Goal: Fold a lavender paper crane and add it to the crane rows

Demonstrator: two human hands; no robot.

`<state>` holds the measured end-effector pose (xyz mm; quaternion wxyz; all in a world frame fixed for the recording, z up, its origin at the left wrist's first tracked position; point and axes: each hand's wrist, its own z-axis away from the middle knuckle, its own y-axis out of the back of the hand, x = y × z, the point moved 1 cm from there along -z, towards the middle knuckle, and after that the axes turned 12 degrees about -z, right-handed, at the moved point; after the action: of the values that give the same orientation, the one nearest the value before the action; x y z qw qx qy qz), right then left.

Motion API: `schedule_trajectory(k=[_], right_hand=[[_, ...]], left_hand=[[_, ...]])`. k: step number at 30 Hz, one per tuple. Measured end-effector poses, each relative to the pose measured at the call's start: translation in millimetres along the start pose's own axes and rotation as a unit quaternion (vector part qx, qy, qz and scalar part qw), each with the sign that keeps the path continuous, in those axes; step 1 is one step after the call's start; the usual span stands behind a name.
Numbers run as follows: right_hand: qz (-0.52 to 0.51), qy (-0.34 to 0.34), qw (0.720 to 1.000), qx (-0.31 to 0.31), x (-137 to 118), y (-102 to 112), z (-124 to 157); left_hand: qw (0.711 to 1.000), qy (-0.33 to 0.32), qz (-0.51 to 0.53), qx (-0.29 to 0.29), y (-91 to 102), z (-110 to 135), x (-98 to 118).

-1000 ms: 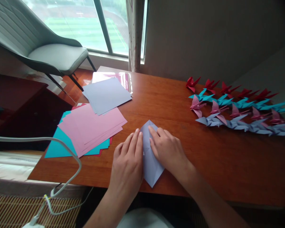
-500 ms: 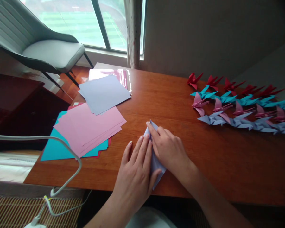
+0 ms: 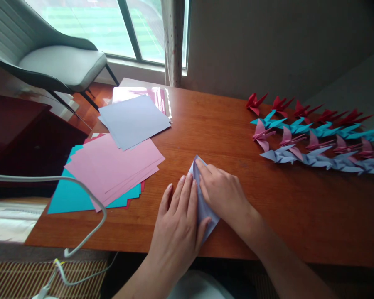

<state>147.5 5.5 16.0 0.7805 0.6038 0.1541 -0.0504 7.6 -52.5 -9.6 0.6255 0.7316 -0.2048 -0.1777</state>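
A folded piece of lavender origami paper (image 3: 205, 209) lies on the wooden table in front of me, its narrow tip pointing away. My left hand (image 3: 181, 216) rests flat over its left side, fingers stretched out and thumb across the lower part. From the right, my right hand (image 3: 221, 189) bends its fingers around the upper right edge of the paper, the index fingertip close to the far tip. The thumb of that hand is hidden underneath. Both hands touch the paper, and they cover much of its outline.
Lavender sheets (image 3: 135, 120), pink sheets (image 3: 118, 166) and turquoise sheets (image 3: 71, 197) lie stacked at the left. Rows of folded cranes in red (image 3: 254, 104), turquoise (image 3: 272, 120), pink (image 3: 262, 135) and lavender (image 3: 283, 155) stand at the right. A white cable (image 3: 93, 197) crosses the table's left corner.
My right index fingertip has shifted slightly down from the paper's tip, and more of the paper shows there and between the hands. My left hand stays nearly in place.
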Motion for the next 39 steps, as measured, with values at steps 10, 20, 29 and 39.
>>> schedule_trajectory(k=[10, 20, 29, 39], right_hand=[[-0.013, -0.022, 1.0, -0.01, 0.6, 0.4, -6.5], [-0.014, 0.013, 1.0, 0.001, 1.3, -3.8, 2.8], [-0.022, 0.005, 1.0, 0.003, 1.8, -5.1, 2.3], [-0.025, 0.042, 0.999, 0.022, 7.0, -9.0, 7.9]], left_hand=[[1.0, 0.003, -0.001, -0.002, -0.3, 0.5, 3.5], [1.0, -0.009, 0.008, -0.001, 0.1, -0.6, 0.1], [1.0, -0.009, 0.014, 0.0, 1.6, -0.1, -1.3], [0.997, 0.037, 0.045, 0.057, 1.4, -9.8, -30.5]])
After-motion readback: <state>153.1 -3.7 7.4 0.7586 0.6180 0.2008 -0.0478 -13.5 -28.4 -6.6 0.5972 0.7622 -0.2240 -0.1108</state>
